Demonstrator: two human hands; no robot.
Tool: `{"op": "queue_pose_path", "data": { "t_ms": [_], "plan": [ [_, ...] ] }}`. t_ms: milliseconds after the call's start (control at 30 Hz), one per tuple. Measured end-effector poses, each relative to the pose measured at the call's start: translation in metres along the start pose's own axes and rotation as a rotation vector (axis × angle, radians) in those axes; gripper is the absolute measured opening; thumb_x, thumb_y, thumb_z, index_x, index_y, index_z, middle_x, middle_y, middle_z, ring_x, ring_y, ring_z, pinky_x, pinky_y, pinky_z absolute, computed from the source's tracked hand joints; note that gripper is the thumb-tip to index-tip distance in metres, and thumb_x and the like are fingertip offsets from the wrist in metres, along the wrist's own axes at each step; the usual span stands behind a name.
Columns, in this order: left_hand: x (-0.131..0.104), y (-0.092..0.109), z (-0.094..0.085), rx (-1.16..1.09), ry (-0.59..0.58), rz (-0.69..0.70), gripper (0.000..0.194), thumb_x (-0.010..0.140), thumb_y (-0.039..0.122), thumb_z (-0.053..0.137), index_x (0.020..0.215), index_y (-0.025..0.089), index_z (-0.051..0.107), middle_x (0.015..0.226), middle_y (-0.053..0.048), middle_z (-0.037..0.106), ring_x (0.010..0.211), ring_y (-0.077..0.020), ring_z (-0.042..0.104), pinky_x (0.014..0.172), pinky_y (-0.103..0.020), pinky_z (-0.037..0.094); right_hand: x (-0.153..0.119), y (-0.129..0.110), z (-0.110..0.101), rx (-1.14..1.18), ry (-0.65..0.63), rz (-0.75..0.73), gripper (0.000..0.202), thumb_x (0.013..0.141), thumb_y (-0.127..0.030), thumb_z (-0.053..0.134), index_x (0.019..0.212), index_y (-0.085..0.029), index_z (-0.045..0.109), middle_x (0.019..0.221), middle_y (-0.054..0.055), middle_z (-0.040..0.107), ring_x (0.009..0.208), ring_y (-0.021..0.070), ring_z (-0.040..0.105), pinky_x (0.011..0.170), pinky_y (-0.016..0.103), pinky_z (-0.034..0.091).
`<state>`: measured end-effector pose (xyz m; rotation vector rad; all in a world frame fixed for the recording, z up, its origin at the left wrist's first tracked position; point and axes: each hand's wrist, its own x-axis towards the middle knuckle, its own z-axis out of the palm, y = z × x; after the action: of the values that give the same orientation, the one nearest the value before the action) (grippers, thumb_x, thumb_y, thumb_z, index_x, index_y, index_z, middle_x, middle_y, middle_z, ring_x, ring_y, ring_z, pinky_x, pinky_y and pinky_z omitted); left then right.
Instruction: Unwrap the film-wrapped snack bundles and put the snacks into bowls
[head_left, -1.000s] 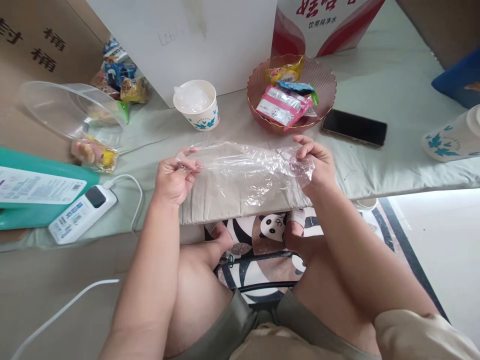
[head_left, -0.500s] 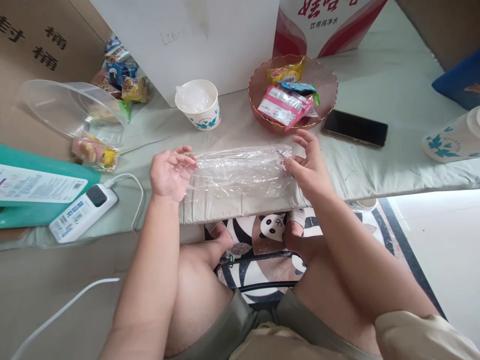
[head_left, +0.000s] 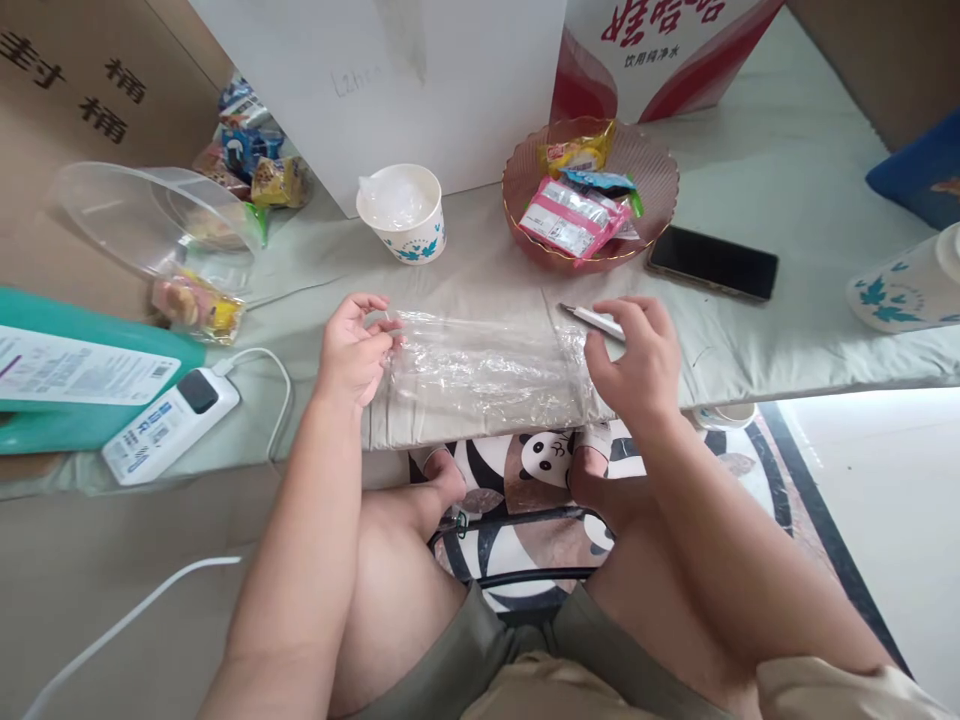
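A clear, crinkled plastic bag (head_left: 487,365) lies flat along the front of the cloth-covered table. My left hand (head_left: 356,345) pinches its left edge between thumb and fingers. At the bag's right end, my right hand (head_left: 637,355) is curled around a slim white pen-like tool (head_left: 600,322). The tool's dark, narrow tip points left, above the bag's upper right corner; its other end is hidden in the palm. Whether it is a pen or a small knife, I cannot tell.
Behind the bag stand a paper cup (head_left: 405,225) with clear plastic inside and a pink bowl (head_left: 517,180) of wrapped snacks. A phone (head_left: 712,262) lies right of the bowl. At left are a white power bank (head_left: 169,425) with a cable and a green container (head_left: 90,380).
The white tool now shows in my right hand, which has shifted slightly right and down. My left hand has turned, its fingers closing on the bag's edge. The bag lies slightly lower.
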<state>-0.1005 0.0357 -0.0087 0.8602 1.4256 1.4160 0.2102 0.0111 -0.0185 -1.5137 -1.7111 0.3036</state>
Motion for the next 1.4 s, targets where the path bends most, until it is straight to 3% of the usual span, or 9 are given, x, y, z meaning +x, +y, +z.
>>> {"op": "queue_pose_path", "data": {
  "t_ms": [67, 300, 433, 567, 700, 900, 1000, 1233, 1400],
  "plan": [
    [-0.005, 0.002, 0.003, 0.014, -0.105, -0.008, 0.038, 0.049, -0.002, 0.061, 0.079, 0.019, 0.055, 0.123, -0.003, 0.057, 0.076, -0.0085, 0.063, 0.055, -0.019, 0.052, 0.003, -0.005, 0.0, 0.03, -0.026, -0.1, 0.023, 0.087, -0.025, 0.057, 0.107, -0.025, 0.068, 0.112, 0.011, 0.069, 0.108, 0.0294, 0.067, 0.098, 0.051, 0.055],
    [-0.024, 0.004, 0.018, 0.11, -0.374, 0.019, 0.034, 0.052, 0.006, 0.075, 0.07, 0.018, 0.05, 0.125, -0.006, 0.057, 0.086, -0.0136, 0.066, 0.057, -0.02, 0.057, 0.022, -0.019, 0.029, -0.026, -0.503, -0.289, 0.066, 0.075, -0.019, 0.057, 0.141, -0.018, 0.053, 0.136, 0.016, 0.066, 0.13, 0.0357, 0.057, 0.113, 0.054, 0.04],
    [-0.024, 0.002, 0.023, 0.068, -0.241, 0.062, 0.042, 0.054, 0.014, 0.08, 0.087, 0.023, 0.056, 0.122, -0.004, 0.056, 0.102, -0.0205, 0.068, 0.069, -0.027, 0.062, 0.029, -0.032, 0.032, -0.172, -0.74, -0.249, 0.037, 0.078, -0.017, 0.057, 0.113, -0.022, 0.068, 0.099, 0.01, 0.075, 0.093, 0.0287, 0.066, 0.089, 0.043, 0.044],
    [-0.015, -0.004, 0.022, -0.045, -0.137, -0.075, 0.039, 0.068, 0.039, 0.077, 0.1, 0.028, 0.056, 0.122, -0.006, 0.064, 0.116, -0.0255, 0.066, 0.082, -0.034, 0.063, 0.032, -0.039, 0.023, 0.071, -0.637, -0.039, 0.003, 0.08, -0.019, 0.058, 0.079, -0.022, 0.059, 0.077, 0.003, 0.066, 0.068, 0.017, 0.054, 0.067, 0.032, 0.036],
    [-0.016, -0.008, 0.027, -0.151, -0.181, -0.165, 0.044, 0.074, 0.059, 0.067, 0.101, 0.025, 0.057, 0.119, -0.013, 0.07, 0.119, -0.0283, 0.068, 0.086, -0.037, 0.061, 0.033, -0.043, 0.02, 0.48, -0.567, 0.217, 0.012, 0.082, -0.025, 0.059, 0.076, -0.022, 0.049, 0.068, -0.002, 0.054, 0.063, 0.0126, 0.05, 0.065, 0.03, 0.039],
    [-0.039, -0.007, 0.046, -0.139, -0.531, -0.304, 0.085, 0.064, 0.085, 0.069, 0.114, 0.017, 0.065, 0.116, -0.02, 0.074, 0.111, -0.0345, 0.072, 0.085, -0.043, 0.063, 0.022, -0.042, 0.035, 0.64, -0.551, 0.495, 0.016, 0.086, -0.023, 0.055, 0.076, -0.023, 0.042, 0.071, 0.0, 0.063, 0.057, 0.0122, 0.057, 0.056, 0.028, 0.042],
    [-0.044, -0.009, 0.046, -0.11, -0.597, -0.341, 0.085, 0.058, 0.075, 0.084, 0.118, 0.016, 0.067, 0.117, -0.018, 0.075, 0.109, -0.0325, 0.074, 0.088, -0.039, 0.062, 0.014, -0.04, 0.042, 0.602, -0.591, 0.483, 0.019, 0.087, -0.028, 0.057, 0.078, -0.024, 0.041, 0.073, 0.001, 0.07, 0.057, 0.0142, 0.062, 0.056, 0.029, 0.042],
    [-0.046, -0.015, 0.05, 0.026, -0.49, -0.288, 0.059, 0.064, 0.048, 0.09, 0.109, 0.016, 0.07, 0.103, -0.013, 0.08, 0.091, -0.0255, 0.077, 0.073, -0.031, 0.06, 0.006, -0.044, 0.046, 0.274, -0.476, 0.339, 0.028, 0.084, -0.026, 0.059, 0.067, -0.025, 0.037, 0.059, -0.001, 0.057, 0.059, 0.0147, 0.052, 0.059, 0.03, 0.033],
    [-0.045, -0.016, 0.053, 0.164, -0.384, -0.327, 0.027, 0.072, 0.034, 0.077, 0.091, 0.015, 0.072, 0.073, -0.006, 0.077, 0.06, -0.0183, 0.073, 0.05, -0.024, 0.053, 0.005, -0.042, 0.043, 0.47, -0.497, 0.401, 0.023, 0.086, -0.026, 0.057, 0.072, -0.024, 0.039, 0.064, -0.001, 0.066, 0.056, 0.0144, 0.058, 0.057, 0.029, 0.038]
  ]
}}
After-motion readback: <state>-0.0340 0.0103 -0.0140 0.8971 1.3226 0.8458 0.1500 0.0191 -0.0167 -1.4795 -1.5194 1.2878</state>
